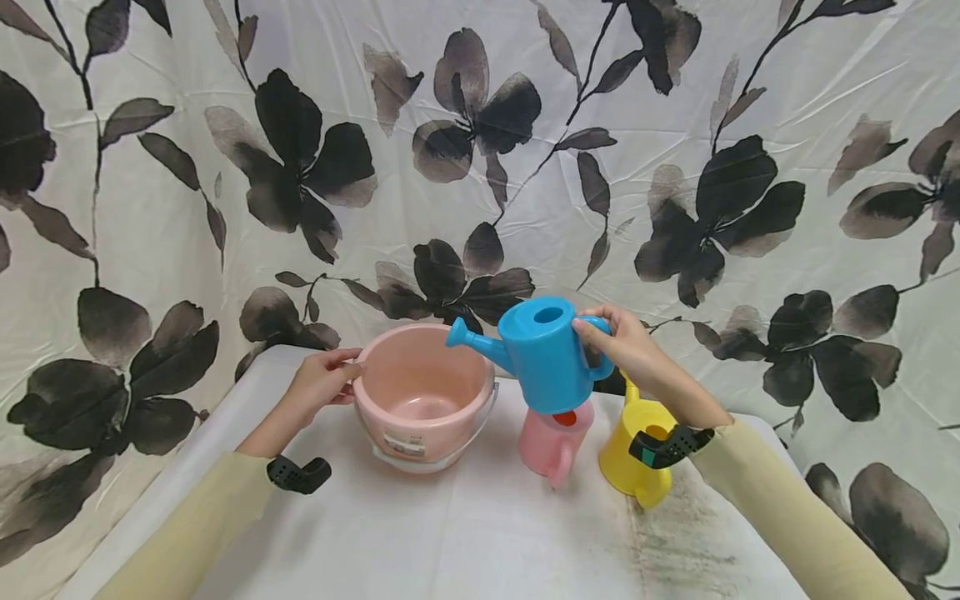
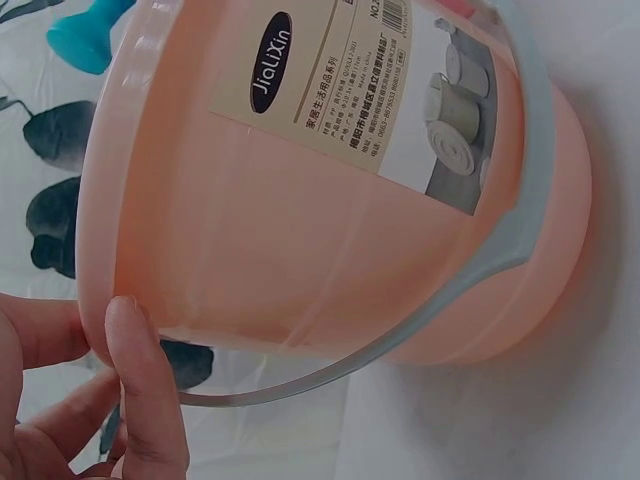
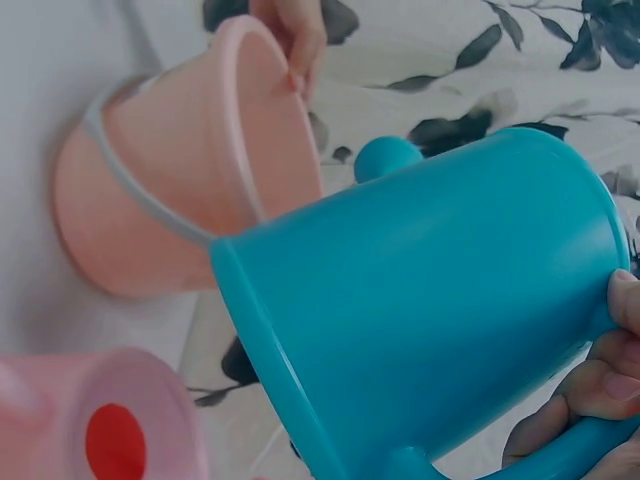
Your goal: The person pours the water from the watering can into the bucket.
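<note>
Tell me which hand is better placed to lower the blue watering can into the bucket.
Likely the right hand: it grips the blue watering can by its handle, with the spout toward the bucket. The left hand seems occupied, pinching the bucket's rim.

At lower left we see fingers (image 2: pixel 148 390) pinching a pink bucket (image 2: pixel 280 230) by its rim (image 2: pixel 100 200), label (image 2: pixel 365 90) at top centre.
</note>
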The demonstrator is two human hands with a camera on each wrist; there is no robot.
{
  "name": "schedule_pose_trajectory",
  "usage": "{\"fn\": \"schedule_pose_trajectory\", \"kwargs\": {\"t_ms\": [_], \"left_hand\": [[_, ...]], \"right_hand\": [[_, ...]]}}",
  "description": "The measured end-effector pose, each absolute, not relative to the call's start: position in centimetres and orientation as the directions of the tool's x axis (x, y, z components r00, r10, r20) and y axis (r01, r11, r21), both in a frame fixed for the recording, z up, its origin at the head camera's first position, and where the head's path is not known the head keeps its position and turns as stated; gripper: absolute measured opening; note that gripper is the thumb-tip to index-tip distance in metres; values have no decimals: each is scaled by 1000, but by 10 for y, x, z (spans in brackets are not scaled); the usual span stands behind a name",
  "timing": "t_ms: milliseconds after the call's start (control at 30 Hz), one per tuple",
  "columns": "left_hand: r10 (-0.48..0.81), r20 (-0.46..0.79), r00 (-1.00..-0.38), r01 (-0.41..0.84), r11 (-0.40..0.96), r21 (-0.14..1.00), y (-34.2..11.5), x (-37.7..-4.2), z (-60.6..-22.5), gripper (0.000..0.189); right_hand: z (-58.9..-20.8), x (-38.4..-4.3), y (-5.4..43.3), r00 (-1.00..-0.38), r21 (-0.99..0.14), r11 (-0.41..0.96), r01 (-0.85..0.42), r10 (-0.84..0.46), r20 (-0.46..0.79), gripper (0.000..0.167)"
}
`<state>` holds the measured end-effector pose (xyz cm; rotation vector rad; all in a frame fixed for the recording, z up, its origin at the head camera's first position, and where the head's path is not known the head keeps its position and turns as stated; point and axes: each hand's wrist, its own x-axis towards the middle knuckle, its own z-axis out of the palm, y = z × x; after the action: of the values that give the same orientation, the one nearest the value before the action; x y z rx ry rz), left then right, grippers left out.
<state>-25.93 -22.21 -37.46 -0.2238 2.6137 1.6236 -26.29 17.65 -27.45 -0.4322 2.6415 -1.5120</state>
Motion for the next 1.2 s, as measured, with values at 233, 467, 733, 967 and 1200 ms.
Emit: {"fn": "schedule_pose_trajectory", "kwargs": {"t_ms": [233,467,733,967,1200], "left_hand": [[-94,-109,-990,-139,428,893,-221,-259,-373,52],[-97,-114,-989,-144,423,895,-221,-259,-373,52],[-100,-117,-988,-149,411,899,-220,-257,-372,52],[-95,-123,-988,-151,411,899,-220,-258,-372,52],[-101,-122,-987,-153,409,899,-221,-259,-374,51]], "right_hand": [[-270,-266,172,-955,-850,474,-229,-277,102,41],[-269,-267,168,-954,-837,496,-229,-286,91,41],[-267,-270,163,-948,-836,499,-228,-309,74,42],[-269,-271,159,-944,-837,494,-236,-322,75,44],[-268,-272,156,-943,-837,492,-240,-323,80,40]]}}
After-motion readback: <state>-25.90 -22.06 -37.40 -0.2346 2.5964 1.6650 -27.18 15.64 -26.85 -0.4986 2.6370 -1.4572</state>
